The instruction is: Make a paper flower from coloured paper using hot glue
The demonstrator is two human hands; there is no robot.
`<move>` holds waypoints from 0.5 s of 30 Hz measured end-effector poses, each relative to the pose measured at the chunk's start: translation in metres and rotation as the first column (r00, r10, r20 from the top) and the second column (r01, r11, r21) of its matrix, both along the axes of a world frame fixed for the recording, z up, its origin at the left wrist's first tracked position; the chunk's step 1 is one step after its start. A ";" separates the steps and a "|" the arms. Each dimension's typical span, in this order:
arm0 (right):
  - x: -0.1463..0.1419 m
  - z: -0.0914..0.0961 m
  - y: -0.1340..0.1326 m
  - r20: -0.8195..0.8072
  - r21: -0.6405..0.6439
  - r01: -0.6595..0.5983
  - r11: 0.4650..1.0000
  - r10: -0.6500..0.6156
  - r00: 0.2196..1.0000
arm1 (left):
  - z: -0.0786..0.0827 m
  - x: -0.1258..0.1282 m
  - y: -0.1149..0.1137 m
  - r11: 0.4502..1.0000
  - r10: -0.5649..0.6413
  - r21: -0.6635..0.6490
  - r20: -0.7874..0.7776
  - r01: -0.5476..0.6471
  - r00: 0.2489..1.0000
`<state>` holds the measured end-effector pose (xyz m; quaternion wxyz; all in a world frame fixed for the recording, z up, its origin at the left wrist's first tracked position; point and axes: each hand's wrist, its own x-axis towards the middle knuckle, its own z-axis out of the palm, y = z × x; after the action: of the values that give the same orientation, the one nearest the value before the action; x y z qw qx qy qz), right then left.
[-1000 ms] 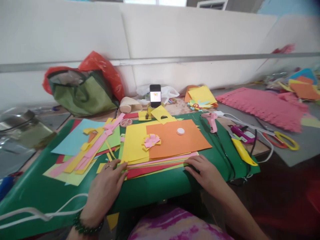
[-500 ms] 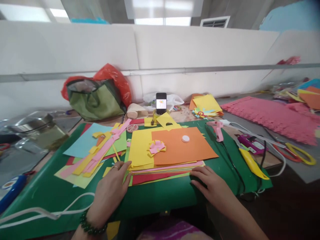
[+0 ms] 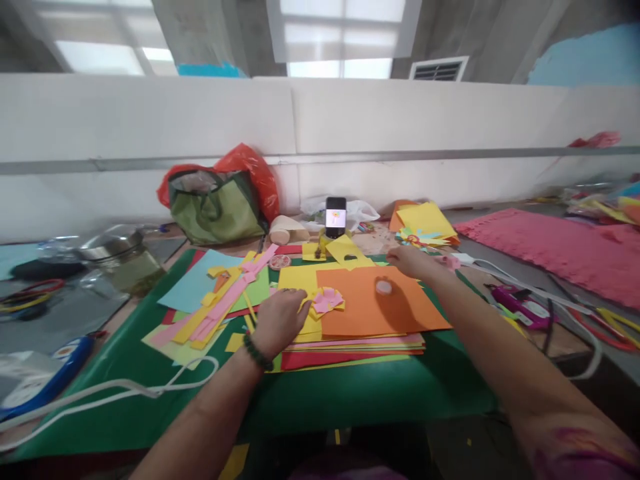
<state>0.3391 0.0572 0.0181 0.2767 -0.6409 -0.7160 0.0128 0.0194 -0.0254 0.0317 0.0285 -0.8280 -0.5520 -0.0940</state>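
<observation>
My left hand (image 3: 284, 319) is over the left part of the yellow felt sheet (image 3: 295, 275), thumb and forefinger apart. Its fingertips are at the left edge of a flower (image 3: 327, 300) with pink petals and a yellow outer layer; whether they touch it I cannot tell. My right hand (image 3: 415, 261) reaches over the far side of the orange felt sheet (image 3: 360, 313), fingers pointing forward and left, with nothing visible in them. A small round white piece (image 3: 383, 287) lies on the orange sheet in that arm's shadow. Under these sheets is a stack of coloured felt (image 3: 350, 357).
Pink and yellow strips (image 3: 220, 313) lie at left. Behind stand a phone (image 3: 335, 217) and a green bag (image 3: 213, 207). A pink glue gun (image 3: 451, 262) is partly hidden by my right arm. A purple device (image 3: 523, 307) and white cables (image 3: 500, 270) are at right.
My left hand has moved up and right from the stack's front corner to the flower. My right hand has left the front edge and reached forward over the orange sheet. The view has shifted.
</observation>
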 end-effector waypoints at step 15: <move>0.005 -0.025 0.038 0.046 -0.263 0.016 0.965 -0.004 0.999 | -0.013 -0.013 -0.003 0.999 -0.007 -0.042 0.112 0.011 0.994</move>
<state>0.3441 0.0956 -0.0073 0.1727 -0.6757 -0.7108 0.0920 0.0063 -0.0282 0.0189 -0.0206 -0.8244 -0.5509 -0.1285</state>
